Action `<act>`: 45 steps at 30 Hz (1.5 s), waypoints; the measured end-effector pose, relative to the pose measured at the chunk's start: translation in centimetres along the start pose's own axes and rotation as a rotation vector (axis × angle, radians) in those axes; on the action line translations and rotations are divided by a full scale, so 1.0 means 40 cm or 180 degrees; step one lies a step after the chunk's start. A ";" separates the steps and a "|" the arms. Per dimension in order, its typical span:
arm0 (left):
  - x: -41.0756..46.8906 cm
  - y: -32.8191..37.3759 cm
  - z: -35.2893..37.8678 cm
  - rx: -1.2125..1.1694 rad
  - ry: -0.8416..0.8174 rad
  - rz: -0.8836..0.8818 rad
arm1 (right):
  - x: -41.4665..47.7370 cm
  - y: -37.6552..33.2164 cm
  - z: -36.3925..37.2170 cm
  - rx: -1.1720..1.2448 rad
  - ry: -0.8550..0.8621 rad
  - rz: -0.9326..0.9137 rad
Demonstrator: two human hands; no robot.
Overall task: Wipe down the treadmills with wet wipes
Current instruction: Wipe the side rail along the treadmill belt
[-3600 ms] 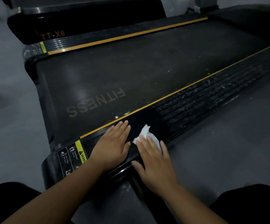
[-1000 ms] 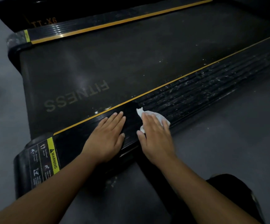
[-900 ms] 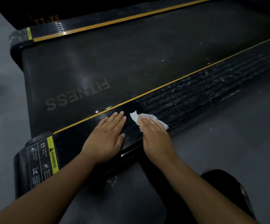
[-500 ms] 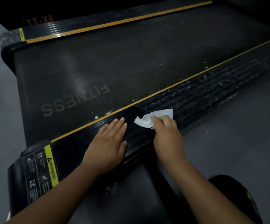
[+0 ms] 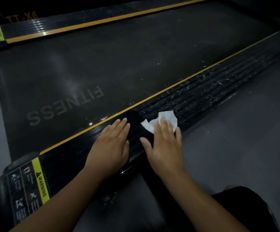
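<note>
A black treadmill lies in front of me, its belt (image 5: 102, 64) printed with FITNESS. The near ribbed side rail (image 5: 211, 91) has a yellow stripe and is flecked with white dust to the right. My right hand (image 5: 165, 146) presses a crumpled white wet wipe (image 5: 162, 121) flat onto this rail with straight fingers. My left hand (image 5: 112, 144) rests flat on the rail just left of it, fingers straight, holding nothing. The rail under and left of the hands looks dark and glossy.
A yellow WARNING label (image 5: 41, 181) marks the rail's rear end cap at lower left. The far side rail (image 5: 102, 20) runs along the top. Grey floor (image 5: 244, 139) lies to the right of the treadmill. My dark-clothed knee (image 5: 244, 210) shows at lower right.
My right hand went from gathered fingers on the wipe to lying flat on it, and slid slightly back left along the rail. The left hand stayed planted.
</note>
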State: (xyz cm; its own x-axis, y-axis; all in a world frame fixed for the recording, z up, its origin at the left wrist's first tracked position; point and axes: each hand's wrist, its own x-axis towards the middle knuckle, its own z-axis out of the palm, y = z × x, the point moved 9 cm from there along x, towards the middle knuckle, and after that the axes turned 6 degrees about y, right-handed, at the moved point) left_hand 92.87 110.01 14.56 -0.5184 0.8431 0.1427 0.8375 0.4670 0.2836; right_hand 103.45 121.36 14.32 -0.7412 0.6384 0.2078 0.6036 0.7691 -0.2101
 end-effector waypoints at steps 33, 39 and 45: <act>0.003 0.003 0.001 0.0045 -0.0128 0.0202 | -0.046 -0.086 0.004 0.0453 0.0065 -0.0669; 0.007 0.005 -0.007 -0.0055 -0.0163 0.0218 | 0.001 -0.019 -0.055 0.1029 0.0557 -0.0724; 0.010 0.007 -0.010 -0.0078 -0.0178 0.0177 | 0.126 -0.026 -0.019 0.0750 0.0147 -0.0278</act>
State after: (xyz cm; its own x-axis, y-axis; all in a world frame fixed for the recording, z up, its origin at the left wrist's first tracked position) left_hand 92.82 110.35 15.07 -0.4603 0.8814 0.1059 0.8599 0.4130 0.3000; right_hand 99.32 123.81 16.32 -0.7700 0.5746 0.2772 0.4486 0.7966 -0.4052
